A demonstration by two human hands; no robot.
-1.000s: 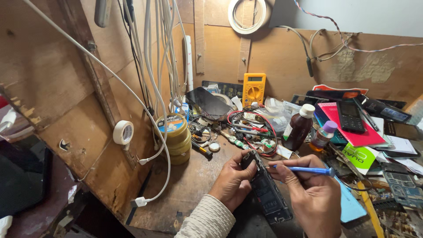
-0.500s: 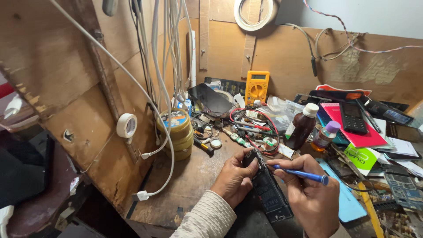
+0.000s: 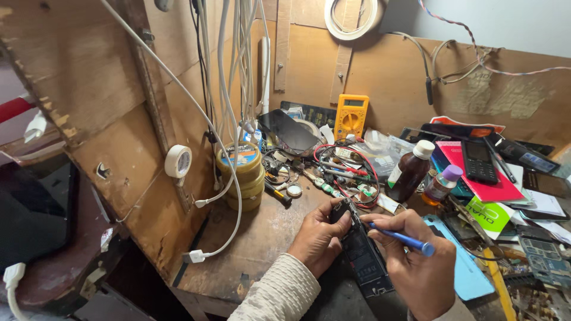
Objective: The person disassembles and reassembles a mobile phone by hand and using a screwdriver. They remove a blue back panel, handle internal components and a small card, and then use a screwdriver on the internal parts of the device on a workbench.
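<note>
At front centre of cluttered wooden workbench (image 3: 262,238): opened dark slim phone (image 3: 363,252), long axis running near-to-far, clamped at far end by left hand (image 3: 318,238). Right hand (image 3: 419,270) just right of it, pinching blue-handled screwdriver (image 3: 401,239), tip pointing left onto phone's upper part.

Even soft light, sharp centre, wide-angle stretch at edges.
</note>
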